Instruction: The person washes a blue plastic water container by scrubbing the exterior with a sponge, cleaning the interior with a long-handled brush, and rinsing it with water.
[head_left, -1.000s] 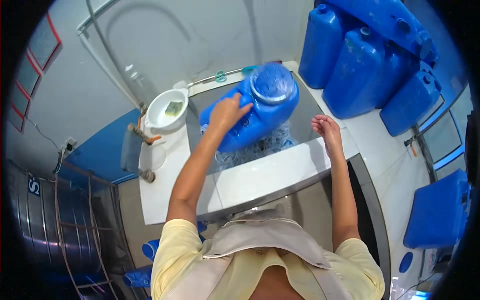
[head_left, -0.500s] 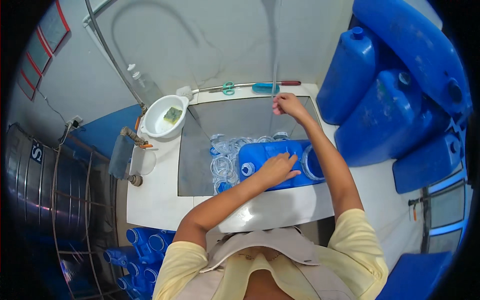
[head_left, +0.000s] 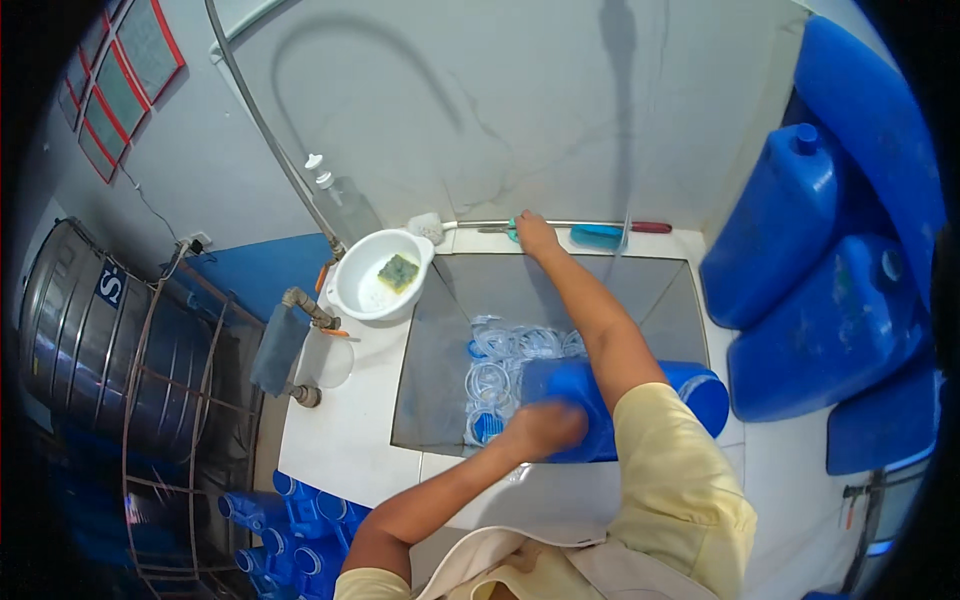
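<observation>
My right hand (head_left: pixel 536 236) reaches to the back ledge of the sink, its fingers closed around the teal handle of a pair of scissors (head_left: pixel 492 230). A blue plastic jug (head_left: pixel 562 379) lies on its side in the grey sink, a wide blue cap (head_left: pixel 708 402) at its right end. My left hand (head_left: pixel 546 430) is over the near left part of the jug, smeared by motion, so its fingers do not show clearly. Left of the jug, several clear plastic rings (head_left: pixel 488 382) and a blue ridged cap (head_left: pixel 487 426) lie on the sink floor.
A white basin (head_left: pixel 352 292) holding a green-yellow sponge (head_left: pixel 398 272) stands at the sink's left corner. Behind it is a clear pump bottle (head_left: pixel 348 208). A long-handled brush (head_left: pixel 652 227) and a blue brush (head_left: pixel 597 237) lie along the ledge. Large blue containers (head_left: pixel 765 230) crowd the right.
My right hand has moved left from near the thin falling stream to the scissors. My left hand has gone from spread on the jug to a blur nearer its left end. The view has shifted.
</observation>
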